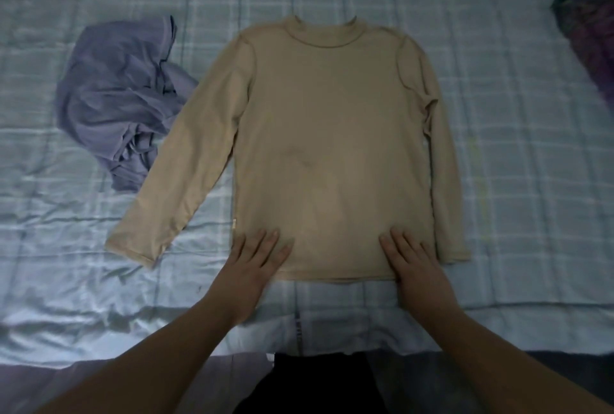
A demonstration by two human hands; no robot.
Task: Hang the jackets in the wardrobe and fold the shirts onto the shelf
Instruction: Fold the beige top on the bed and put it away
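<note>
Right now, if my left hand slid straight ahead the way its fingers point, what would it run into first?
Only more of the beige long-sleeved shirt: the left hand lies flat on its hem, fingers angled up and slightly inward across the body. Nothing else seems to lie in that line.

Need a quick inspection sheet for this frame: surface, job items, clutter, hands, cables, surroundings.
Surface: bed cover, pale blue check, wrinkled.
Job's things: beige shirt laid flat, sleeves spread, unfolded; lilac garment crumpled beside its sleeve.
Clutter: purple cloth at the frame's edge, cut off.
Hands: left hand and right hand flat on the shirt's hem, fingers straight.
Cables: nothing seen.
Surroundings: dark fabric at the bottom edge; no wardrobe or shelf in view.
</note>
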